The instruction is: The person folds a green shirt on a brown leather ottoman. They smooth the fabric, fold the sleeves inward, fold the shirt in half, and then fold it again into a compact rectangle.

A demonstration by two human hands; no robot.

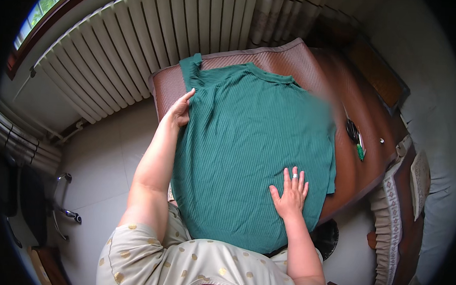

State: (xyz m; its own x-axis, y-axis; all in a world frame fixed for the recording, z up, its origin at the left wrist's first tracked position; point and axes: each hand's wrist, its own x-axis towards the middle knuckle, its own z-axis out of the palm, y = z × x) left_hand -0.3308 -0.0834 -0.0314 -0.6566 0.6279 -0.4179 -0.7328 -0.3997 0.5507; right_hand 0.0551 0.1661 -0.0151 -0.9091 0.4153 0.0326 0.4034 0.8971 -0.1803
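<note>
A green ribbed knit top (251, 143) lies spread out before me, its neckline at the far end and its hem near my lap. The left sleeve (191, 73) is bunched beside the shoulder. At the garment's left edge, below that sleeve, is my left hand (181, 109), fingers stretched away from me. Whether it pinches any fabric is hidden. My right hand (291, 194) rests flat on the lower right of the top, fingers apart, with a ring on one finger. The right shoulder area of the knit looks blurred.
Under the top is a brown woven mat (355, 180). On its right lie dark-handled scissors (352, 129), a green-handled tool (359, 151) and a small white object (381, 141). A radiator (148, 41) stands behind. A wheeled chair base (67, 211) is at left.
</note>
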